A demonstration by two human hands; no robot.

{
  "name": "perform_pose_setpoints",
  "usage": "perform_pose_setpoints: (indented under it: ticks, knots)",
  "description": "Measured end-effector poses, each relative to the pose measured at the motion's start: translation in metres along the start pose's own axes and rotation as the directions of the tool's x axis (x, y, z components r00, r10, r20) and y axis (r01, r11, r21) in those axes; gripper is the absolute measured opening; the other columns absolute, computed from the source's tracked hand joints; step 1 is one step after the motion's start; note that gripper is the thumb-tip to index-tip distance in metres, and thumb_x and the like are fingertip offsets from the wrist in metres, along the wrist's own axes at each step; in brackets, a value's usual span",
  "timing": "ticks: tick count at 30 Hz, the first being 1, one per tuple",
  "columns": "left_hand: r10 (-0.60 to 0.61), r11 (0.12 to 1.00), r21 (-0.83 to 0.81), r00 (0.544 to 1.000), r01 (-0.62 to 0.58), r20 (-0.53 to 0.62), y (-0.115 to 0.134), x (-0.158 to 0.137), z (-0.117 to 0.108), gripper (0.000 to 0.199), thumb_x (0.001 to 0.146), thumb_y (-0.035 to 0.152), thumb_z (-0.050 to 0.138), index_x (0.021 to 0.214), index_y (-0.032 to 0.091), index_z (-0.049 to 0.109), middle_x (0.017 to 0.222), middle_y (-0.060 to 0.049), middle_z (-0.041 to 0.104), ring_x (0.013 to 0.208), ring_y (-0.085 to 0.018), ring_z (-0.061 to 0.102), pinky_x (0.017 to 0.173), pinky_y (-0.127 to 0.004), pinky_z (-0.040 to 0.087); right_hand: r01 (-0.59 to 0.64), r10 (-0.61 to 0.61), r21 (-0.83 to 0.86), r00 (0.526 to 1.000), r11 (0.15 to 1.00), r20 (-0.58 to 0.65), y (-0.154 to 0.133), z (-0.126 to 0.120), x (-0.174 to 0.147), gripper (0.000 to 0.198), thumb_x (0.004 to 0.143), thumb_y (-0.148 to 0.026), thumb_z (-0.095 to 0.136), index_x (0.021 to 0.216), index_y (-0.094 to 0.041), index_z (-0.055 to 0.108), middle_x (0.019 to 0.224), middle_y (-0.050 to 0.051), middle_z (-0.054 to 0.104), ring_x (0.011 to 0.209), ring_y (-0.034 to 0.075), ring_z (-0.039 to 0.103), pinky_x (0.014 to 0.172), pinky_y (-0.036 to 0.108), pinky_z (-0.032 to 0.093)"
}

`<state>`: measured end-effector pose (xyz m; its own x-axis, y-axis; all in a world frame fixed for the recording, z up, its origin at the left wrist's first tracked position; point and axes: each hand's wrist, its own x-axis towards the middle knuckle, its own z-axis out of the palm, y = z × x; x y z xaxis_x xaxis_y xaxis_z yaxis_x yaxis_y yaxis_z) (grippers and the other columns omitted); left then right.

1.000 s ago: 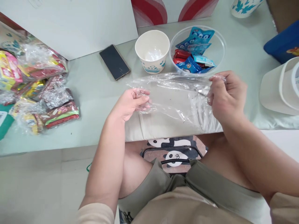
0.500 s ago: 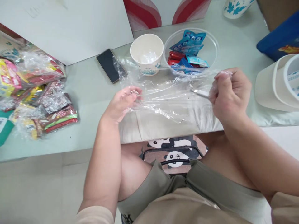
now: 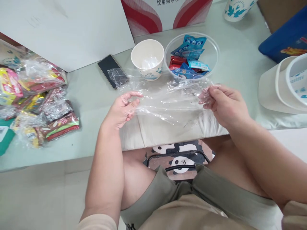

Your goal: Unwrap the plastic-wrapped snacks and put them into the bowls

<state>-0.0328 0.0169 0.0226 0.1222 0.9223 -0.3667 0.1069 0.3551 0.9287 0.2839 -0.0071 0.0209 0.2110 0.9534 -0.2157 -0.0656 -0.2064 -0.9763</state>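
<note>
A thin, crumpled clear plastic bag (image 3: 163, 103) stretches between my two hands above the table's front edge. My left hand (image 3: 123, 108) is at its left end, the lower fingers curled on the film while the thumb and index finger stand a little apart. At the right end, my right hand (image 3: 223, 102) pinches a bunched part of the bag between thumb and fingers. Just behind the film stand a white paper cup (image 3: 146, 72) with clear plastic inside and a clear round bowl (image 3: 214, 57) holding blue and red snack packets (image 3: 189, 54).
A phone (image 3: 110, 72) lies left of the cup. Wrapped snacks (image 3: 59, 123) are heaped at the far left, by a white board (image 3: 72, 28). On the right are a white bucket (image 3: 270, 86) and a blue container (image 3: 285, 38). Another paper cup (image 3: 236, 11) stands behind.
My right hand has moved slightly left and down, its fist loosening into a pinch. A silver strip-like thing beside it no longer shows. My left index finger has straightened.
</note>
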Motion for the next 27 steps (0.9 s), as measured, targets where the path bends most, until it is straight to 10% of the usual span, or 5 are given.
perform_pose_setpoints:
  ticks: [5,11,18,27]
  knots:
    - [-0.05,0.993,0.11,0.998,0.045,0.044,0.004,-0.007,-0.011,0.054,0.061,0.057,0.093,0.094,0.023,0.069,0.04,0.01,0.031,0.035,-0.005,0.022,0.036,-0.023,0.012,-0.035,0.043,0.112,0.997,0.993,-0.065,-0.002,0.0,0.004,0.021,0.088,-0.032,0.075,0.075,-0.02,0.064,0.069,0.001,0.07,0.06,0.012,0.067,0.059,0.024,0.057]
    - [-0.037,0.998,0.052,0.999,0.036,0.033,0.004,-0.009,-0.01,0.056,0.056,0.061,0.095,0.086,0.023,0.066,0.042,0.01,0.032,0.037,-0.004,0.023,0.04,-0.023,0.012,-0.026,0.023,0.164,1.0,0.986,0.019,0.0,-0.011,0.012,0.029,0.09,-0.053,0.071,0.088,-0.026,0.061,0.055,-0.009,0.048,0.037,0.007,0.032,0.042,0.025,0.043]
    - [0.093,0.983,-0.152,0.993,-0.103,-0.07,0.0,-0.002,-0.001,0.045,0.063,0.055,0.091,0.085,0.027,0.063,0.036,0.013,0.029,0.028,-0.007,0.017,0.031,-0.027,0.009,-0.008,-0.019,0.135,0.979,0.991,0.203,0.019,-0.003,0.001,0.05,0.076,-0.051,0.082,0.114,-0.026,0.061,0.092,0.0,0.07,0.085,0.018,0.071,0.075,0.034,0.061]
    - [0.05,0.994,-0.087,0.988,-0.063,-0.149,-0.004,0.003,-0.007,0.02,0.081,0.038,0.078,0.084,0.021,0.068,0.052,0.004,0.058,0.041,-0.009,0.051,0.04,-0.02,0.035,0.043,-0.033,-0.05,0.982,0.998,0.185,0.005,-0.002,-0.007,0.025,0.087,-0.041,0.077,0.099,-0.019,0.074,0.064,-0.002,0.068,0.053,0.011,0.064,0.054,0.025,0.058]
